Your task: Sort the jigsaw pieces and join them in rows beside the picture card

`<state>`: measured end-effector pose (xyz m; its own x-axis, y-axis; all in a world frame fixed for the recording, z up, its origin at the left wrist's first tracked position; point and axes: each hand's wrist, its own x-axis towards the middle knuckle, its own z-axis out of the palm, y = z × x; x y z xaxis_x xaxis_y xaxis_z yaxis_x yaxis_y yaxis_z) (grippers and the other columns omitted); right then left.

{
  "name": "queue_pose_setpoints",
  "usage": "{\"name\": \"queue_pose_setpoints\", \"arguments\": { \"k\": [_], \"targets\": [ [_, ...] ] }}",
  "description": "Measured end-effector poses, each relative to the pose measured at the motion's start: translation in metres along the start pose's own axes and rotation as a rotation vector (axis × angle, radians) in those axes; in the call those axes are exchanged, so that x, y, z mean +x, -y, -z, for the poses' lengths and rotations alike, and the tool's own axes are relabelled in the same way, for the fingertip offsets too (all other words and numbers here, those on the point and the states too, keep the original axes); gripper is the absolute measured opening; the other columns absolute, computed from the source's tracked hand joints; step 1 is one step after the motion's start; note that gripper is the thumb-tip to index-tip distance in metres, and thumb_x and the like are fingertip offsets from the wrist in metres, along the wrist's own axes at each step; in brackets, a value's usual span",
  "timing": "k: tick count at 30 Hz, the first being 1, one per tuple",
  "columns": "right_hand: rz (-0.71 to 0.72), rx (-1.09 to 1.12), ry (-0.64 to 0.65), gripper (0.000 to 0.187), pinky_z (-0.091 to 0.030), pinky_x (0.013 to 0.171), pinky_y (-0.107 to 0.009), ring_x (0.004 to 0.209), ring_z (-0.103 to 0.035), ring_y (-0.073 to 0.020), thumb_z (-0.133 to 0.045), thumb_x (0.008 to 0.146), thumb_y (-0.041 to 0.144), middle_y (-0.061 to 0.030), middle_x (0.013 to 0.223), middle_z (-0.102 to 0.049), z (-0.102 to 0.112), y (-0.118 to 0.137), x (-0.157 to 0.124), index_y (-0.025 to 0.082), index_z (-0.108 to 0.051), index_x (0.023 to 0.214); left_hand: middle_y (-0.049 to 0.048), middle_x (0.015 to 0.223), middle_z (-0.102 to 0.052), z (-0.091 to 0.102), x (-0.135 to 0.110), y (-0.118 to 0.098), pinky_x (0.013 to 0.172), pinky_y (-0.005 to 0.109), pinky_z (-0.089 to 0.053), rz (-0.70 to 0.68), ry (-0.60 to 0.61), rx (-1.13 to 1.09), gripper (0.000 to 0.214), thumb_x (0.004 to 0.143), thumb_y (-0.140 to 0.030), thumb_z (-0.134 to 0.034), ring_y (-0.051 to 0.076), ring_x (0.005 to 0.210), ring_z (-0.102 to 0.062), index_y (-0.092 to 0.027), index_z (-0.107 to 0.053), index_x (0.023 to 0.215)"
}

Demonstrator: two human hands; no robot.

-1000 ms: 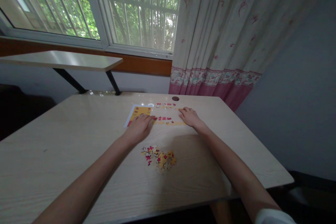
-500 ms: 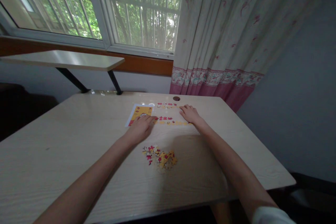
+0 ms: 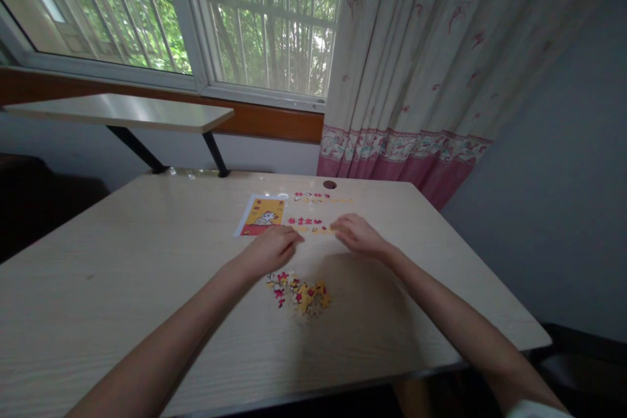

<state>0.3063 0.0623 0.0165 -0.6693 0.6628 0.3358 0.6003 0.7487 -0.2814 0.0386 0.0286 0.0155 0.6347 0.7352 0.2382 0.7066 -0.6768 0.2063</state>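
Note:
My left hand (image 3: 275, 249) is above the table near the lower edge of a picture sheet (image 3: 263, 210), its fingers loosely bent and pointing right. I see nothing held in it. My right hand (image 3: 360, 235) hovers at the right end of the lower rows of jigsaw puzzle pieces (image 3: 304, 221), its fingers slightly curled and apart, with no piece visible between them. It hides part of the yellow row. Between and below the hands lies a loose pile of red, yellow and white puzzle pieces (image 3: 306, 295). The sheet shows a white cartoon animal on yellow and red.
Farther back are more rows of puzzle pieces (image 3: 313, 196), before a round hole (image 3: 330, 185) in the wooden table (image 3: 161, 261). A raised shelf (image 3: 122, 110) stands at the back left. A curtain (image 3: 406, 78) hangs behind the table's right side.
Both hands have come back toward me from the rows. My left hand has moved right and uncovered more of the sheet; the right has left the upper row's right end.

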Motion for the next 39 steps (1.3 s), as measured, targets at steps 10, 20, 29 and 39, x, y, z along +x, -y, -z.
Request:
{"name": "queue_pose_setpoints", "arguments": {
  "k": [10,20,29,39],
  "targets": [
    [0.184,0.160,0.234,0.025,-0.038,0.091,-0.032,0.097,-0.053,-0.0153,-0.056,0.084,0.033,-0.0029,0.103,-0.061,-0.016,0.057,-0.036,0.028,-0.063,0.106,0.0045,0.081,-0.059,-0.006,-0.001,-0.023,0.066,0.026,-0.043,-0.128,0.109,-0.014,0.021,0.086,-0.017,-0.041,0.017,0.076,-0.056,-0.018,-0.061,0.087],
    [-0.132,0.488,0.022,0.008,-0.046,0.069,-0.024,0.073,-0.058,-0.0115,-0.062,0.076,0.024,-0.0013,0.078,-0.064,-0.023,0.065,-0.036,0.019,-0.067,0.080,0.0029,0.078,-0.061,-0.010,0.000,-0.036,0.065,0.024,-0.042,-0.116,0.130,-0.277,0.016,0.080,-0.014,-0.046,0.015,0.073,-0.055,-0.017,-0.062,0.082],
    [-0.327,0.533,-0.305,0.014,-0.048,0.067,-0.026,0.069,-0.060,-0.0126,-0.060,0.077,0.030,-0.0020,0.076,-0.068,-0.031,0.067,-0.032,0.020,-0.067,0.082,-0.0001,0.064,-0.056,-0.014,0.004,-0.044,0.051,0.020,-0.034,0.078,0.064,-0.673,0.021,0.081,-0.031,-0.051,0.010,0.056,-0.045,-0.015,-0.064,0.078],
    [-0.306,0.570,-0.241,0.018,-0.050,0.067,-0.025,0.070,-0.062,-0.0124,-0.062,0.075,0.035,-0.0016,0.077,-0.067,-0.030,0.069,-0.035,0.019,-0.064,0.082,-0.0051,0.053,-0.045,-0.022,0.003,-0.042,0.040,0.017,-0.024,0.227,0.047,-0.999,0.024,0.079,-0.037,-0.054,0.006,0.044,-0.034,-0.014,-0.059,0.075]
  ]
}}
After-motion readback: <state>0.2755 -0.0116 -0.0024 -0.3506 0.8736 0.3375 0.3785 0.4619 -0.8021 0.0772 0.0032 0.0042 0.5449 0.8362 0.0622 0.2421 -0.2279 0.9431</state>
